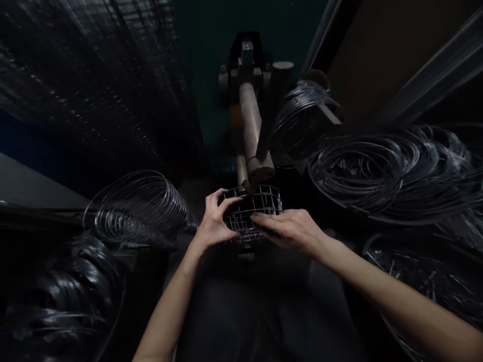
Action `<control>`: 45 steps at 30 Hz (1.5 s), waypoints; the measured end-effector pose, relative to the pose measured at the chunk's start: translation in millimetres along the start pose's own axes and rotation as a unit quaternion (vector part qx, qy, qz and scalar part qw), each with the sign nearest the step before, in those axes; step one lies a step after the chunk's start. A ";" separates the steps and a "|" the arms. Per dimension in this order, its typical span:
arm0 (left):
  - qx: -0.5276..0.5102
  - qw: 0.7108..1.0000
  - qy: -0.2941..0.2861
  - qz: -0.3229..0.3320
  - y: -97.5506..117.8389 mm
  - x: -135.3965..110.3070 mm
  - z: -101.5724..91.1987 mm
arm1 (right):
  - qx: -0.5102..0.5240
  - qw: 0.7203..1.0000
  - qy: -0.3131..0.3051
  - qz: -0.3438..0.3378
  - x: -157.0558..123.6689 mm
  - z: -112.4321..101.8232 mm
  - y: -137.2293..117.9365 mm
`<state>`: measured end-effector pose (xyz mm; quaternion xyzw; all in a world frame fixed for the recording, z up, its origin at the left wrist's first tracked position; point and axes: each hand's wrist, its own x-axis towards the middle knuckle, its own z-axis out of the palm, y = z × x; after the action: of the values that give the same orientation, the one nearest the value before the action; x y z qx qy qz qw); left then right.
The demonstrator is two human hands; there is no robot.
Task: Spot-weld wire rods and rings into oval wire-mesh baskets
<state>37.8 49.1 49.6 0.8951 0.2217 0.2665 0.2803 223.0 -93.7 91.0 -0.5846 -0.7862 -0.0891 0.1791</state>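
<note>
A small round wire-mesh basket [260,201] sits in front of me under the end of a machine arm [252,125]. My left hand [215,221] curls around the basket's left side, fingers hooked over its rim. My right hand [292,229] lies against the basket's right front, fingers stretched along the mesh and pressing on it. Both hands hold the basket between them. A brownish cylinder [261,168] of the machine rests just above the basket's top edge.
Stacks of loose wire rings lie at the left [139,208] and lower left [68,291]. Big coils of dark wire [392,171] pile up on the right. Wire mesh sheets [94,75] hang at the upper left. The scene is dim.
</note>
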 end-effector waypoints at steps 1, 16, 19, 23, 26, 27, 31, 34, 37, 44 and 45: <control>-0.003 1.000 -0.002 0.001 0.0 0.3 -0.7 | -0.001 1.000 -0.003 0.011 -0.3 -0.5 -0.5; -0.002 1.000 0.009 -0.027 -12.6 33.2 -3.6 | 0.012 0.988 0.028 0.148 14.4 5.8 4.8; -0.006 1.000 0.015 -0.026 -13.4 34.0 -2.8 | 0.005 0.977 0.075 0.199 8.6 6.7 -0.9; -0.009 0.999 0.010 -0.037 -16.7 37.8 -4.0 | 0.016 0.962 0.085 0.258 10.6 7.8 0.4; -0.012 0.999 0.010 -0.044 -24.1 46.6 -5.4 | 0.053 0.953 0.096 0.281 21.8 10.6 9.4; -0.013 0.999 0.012 -0.049 -26.9 50.0 -5.8 | 0.065 0.951 0.098 0.287 26.2 11.8 13.0; -0.019 0.997 0.016 -0.069 -33.9 61.5 -6.9 | 0.089 0.944 0.091 0.306 40.4 16.6 23.5; -0.018 0.998 0.018 -0.054 -34.0 63.5 -7.6 | 0.094 0.942 0.094 0.307 42.6 15.1 23.8; -0.035 0.999 0.025 -0.022 -37.4 56.2 -7.5 | 0.116 0.934 0.131 0.310 33.5 2.3 19.5; -0.166 0.985 0.023 -0.046 -78.4 14.0 17.3 | 0.240 0.874 0.071 0.416 -36.1 -32.9 15.8; -0.195 0.979 0.031 -0.052 -83.2 10.8 22.3 | 0.264 0.860 0.035 0.435 -46.1 -33.1 16.8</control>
<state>38.8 108.4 -13.9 0.8017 0.2204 0.3169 0.4563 256.5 -141.2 102.5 -0.7944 -0.4394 0.1882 0.3748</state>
